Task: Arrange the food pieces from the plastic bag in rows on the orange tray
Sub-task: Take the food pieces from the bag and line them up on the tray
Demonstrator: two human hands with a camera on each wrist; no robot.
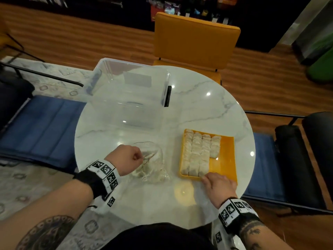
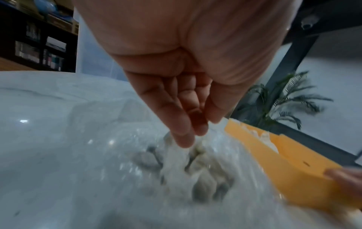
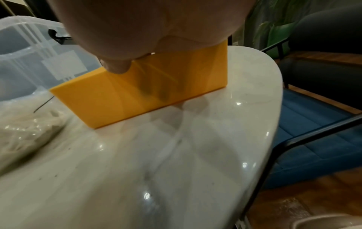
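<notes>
The orange tray [image 1: 225,156] sits at the right of the round marble table [image 1: 198,98]. Pale food pieces [image 1: 196,154] lie on it in three full rows and a shorter fourth one. A clear plastic bag [image 1: 153,170] with more pieces lies left of the tray. My left hand [image 1: 142,157] reaches into the bag from its left side. In the left wrist view its bunched fingertips [image 2: 184,141] pinch a pale piece [image 2: 176,156]. My right hand [image 1: 205,177] grips the tray's near rim, with the thumb [image 3: 117,68] on the outer wall [image 3: 156,89].
A large clear plastic bin [image 1: 126,91] stands at the back left of the table. An orange chair [image 1: 196,40] is behind the table, and blue-cushioned seats [image 1: 39,127] flank it. The right part of the tray floor is bare.
</notes>
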